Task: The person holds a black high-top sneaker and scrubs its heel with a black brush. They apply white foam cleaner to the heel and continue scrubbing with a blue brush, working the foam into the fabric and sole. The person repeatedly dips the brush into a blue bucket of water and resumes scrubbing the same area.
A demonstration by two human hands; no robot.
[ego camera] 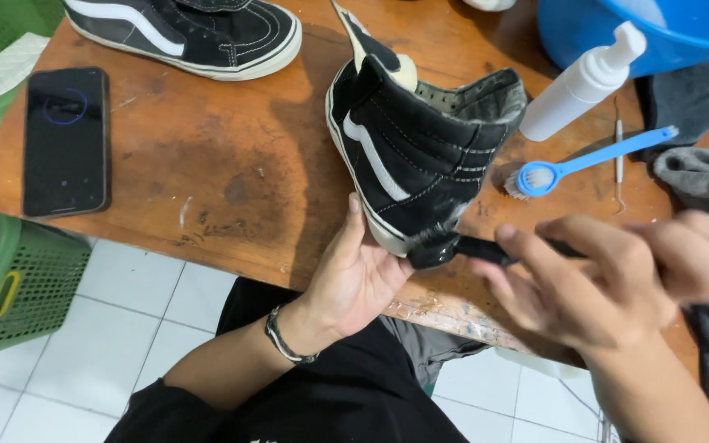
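Observation:
A black high-top sneaker [420, 139] with a white side stripe stands tilted on the wooden table [231, 172], heel toward me. My left hand [354, 275] cups its sole and heel from below, at the table's near edge. A black brush [453, 246] is gripped in my right hand [617, 275], and its bristles press against the white heel rim. The right hand is blurred. A metal bracelet sits on my left wrist.
A second black sneaker [190, 33] lies at the far edge. A dark phone [66, 139] rests at the left. White pump bottle [580, 82], blue basin [650, 29], blue long-handled brush [584, 160], thin metal pick [618, 164] and grey cloth [703, 180] crowd the right. A green basket [18, 279] stands on the tiled floor.

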